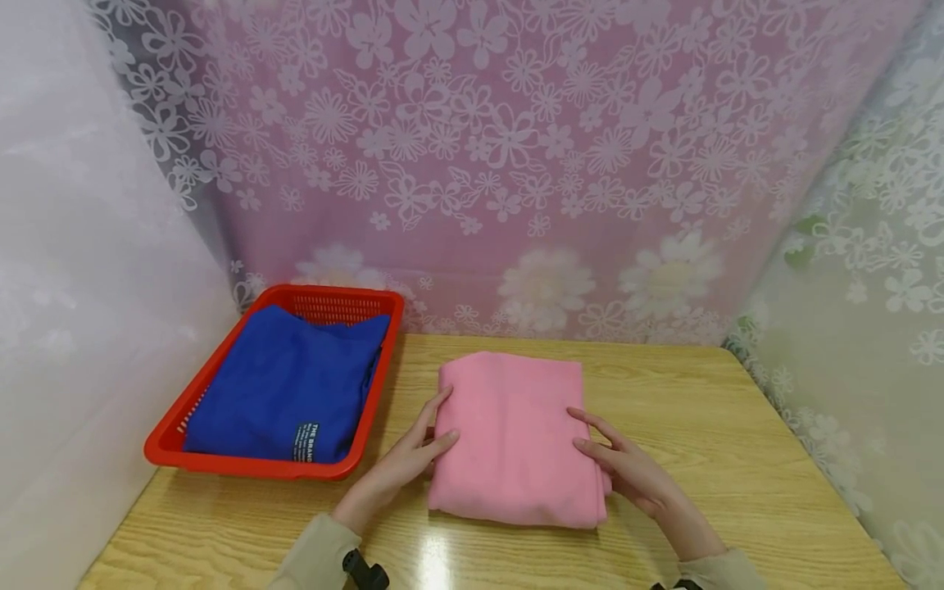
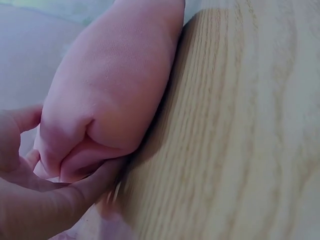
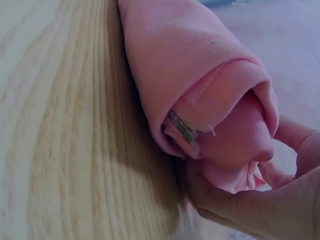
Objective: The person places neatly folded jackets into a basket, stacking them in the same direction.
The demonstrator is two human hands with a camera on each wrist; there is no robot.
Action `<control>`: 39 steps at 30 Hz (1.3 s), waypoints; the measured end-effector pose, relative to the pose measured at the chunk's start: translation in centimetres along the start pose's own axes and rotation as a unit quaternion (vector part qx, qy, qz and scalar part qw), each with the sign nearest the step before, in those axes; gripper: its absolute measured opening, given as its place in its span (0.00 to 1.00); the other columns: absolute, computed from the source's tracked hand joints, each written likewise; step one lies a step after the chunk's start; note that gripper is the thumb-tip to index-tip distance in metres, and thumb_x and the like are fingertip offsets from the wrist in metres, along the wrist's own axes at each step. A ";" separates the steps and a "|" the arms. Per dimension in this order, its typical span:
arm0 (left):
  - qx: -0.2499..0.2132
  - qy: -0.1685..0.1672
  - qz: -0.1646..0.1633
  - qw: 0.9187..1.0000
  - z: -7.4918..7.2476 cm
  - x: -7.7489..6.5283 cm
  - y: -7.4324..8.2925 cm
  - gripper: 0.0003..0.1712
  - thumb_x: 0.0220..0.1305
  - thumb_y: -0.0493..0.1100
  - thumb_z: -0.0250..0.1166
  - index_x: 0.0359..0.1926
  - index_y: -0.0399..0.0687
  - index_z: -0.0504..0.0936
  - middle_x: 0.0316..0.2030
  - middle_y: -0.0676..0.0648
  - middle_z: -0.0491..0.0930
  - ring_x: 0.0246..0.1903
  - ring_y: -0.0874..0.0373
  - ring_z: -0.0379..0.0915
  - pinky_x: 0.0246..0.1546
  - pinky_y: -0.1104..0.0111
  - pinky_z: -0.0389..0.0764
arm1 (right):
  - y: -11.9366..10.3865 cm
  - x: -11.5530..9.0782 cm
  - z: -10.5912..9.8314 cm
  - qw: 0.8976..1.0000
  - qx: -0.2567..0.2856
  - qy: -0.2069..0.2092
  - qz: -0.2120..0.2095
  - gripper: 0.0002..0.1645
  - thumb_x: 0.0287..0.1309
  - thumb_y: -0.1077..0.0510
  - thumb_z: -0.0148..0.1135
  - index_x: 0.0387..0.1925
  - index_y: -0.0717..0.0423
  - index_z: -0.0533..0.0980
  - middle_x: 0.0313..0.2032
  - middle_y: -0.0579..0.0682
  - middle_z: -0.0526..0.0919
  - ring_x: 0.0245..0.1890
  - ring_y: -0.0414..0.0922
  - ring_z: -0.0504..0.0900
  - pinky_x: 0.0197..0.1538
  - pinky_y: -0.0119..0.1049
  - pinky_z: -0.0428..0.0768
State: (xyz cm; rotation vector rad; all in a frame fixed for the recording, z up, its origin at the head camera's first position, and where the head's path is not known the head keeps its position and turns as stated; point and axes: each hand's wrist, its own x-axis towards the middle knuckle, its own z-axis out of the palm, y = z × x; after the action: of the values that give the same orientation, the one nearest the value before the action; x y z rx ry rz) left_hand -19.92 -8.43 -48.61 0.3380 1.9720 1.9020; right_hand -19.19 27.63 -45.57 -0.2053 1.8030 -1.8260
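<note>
A pink garment, folded into a thick, roughly square bundle, lies on the wooden table in front of me. On its left edge my left hand grips it, with thumb and a finger on top and other fingers tucked low at the side in the left wrist view. My right hand grips the opposite edge in the same way. Rolled layers of the pink cloth show at the right side, with a small label between them. Fingers under the bundle are partly hidden.
To the left stands a red plastic basket holding a folded blue garment with a dark printed label. Wooden tabletop extends right of the bundle. Flowered curtains hang behind and at both sides.
</note>
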 end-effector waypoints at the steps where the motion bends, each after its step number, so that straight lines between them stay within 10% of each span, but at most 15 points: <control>1: -0.006 0.000 -0.001 1.000 0.0 0.0 -0.1 0.43 0.75 0.54 0.60 0.80 0.76 0.45 0.69 0.32 0.60 0.61 0.43 0.69 0.52 0.54 0.81 | 0.0 0.0 -0.1 1.000 0.010 -0.004 0.001 0.39 0.78 0.53 0.50 0.81 0.40 0.47 0.56 0.51 0.78 0.46 0.44 0.85 0.48 0.43 0.84; 18: -0.054 0.047 0.022 0.997 0.1 0.1 0.3 0.42 0.71 0.47 0.65 0.78 0.77 0.56 0.67 0.34 0.64 0.58 0.45 0.72 0.51 0.58 0.80 | -0.6 0.1 -0.3 0.995 0.070 -0.064 -0.001 0.36 0.77 0.62 0.50 0.78 0.35 0.55 0.30 0.39 0.72 0.31 0.35 0.74 0.44 0.34 0.77; 24: -0.086 0.033 0.027 0.995 0.3 -0.4 1.8 0.43 0.70 0.46 0.65 0.78 0.78 0.55 0.68 0.35 0.63 0.60 0.46 0.71 0.53 0.59 0.79 | -2.3 -0.8 0.2 0.996 0.053 -0.066 -0.020 0.36 0.77 0.62 0.50 0.78 0.34 0.56 0.55 0.49 0.75 0.43 0.40 0.81 0.49 0.39 0.81; 39: -0.076 0.042 0.044 0.995 0.3 -1.4 5.7 0.43 0.71 0.45 0.65 0.76 0.84 0.56 0.67 0.37 0.63 0.55 0.47 0.73 0.48 0.58 0.83 | -5.6 -2.1 0.8 0.995 0.033 -0.068 -0.067 0.37 0.77 0.66 0.48 0.79 0.38 0.55 0.61 0.49 0.72 0.45 0.41 0.83 0.43 0.38 0.84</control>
State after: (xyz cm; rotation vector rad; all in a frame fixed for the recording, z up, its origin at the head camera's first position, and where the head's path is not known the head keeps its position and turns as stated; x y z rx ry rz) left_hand -19.08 -8.45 -42.83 0.3099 1.8785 2.1395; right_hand -18.63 27.64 -39.52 -0.4244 1.6689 -1.9115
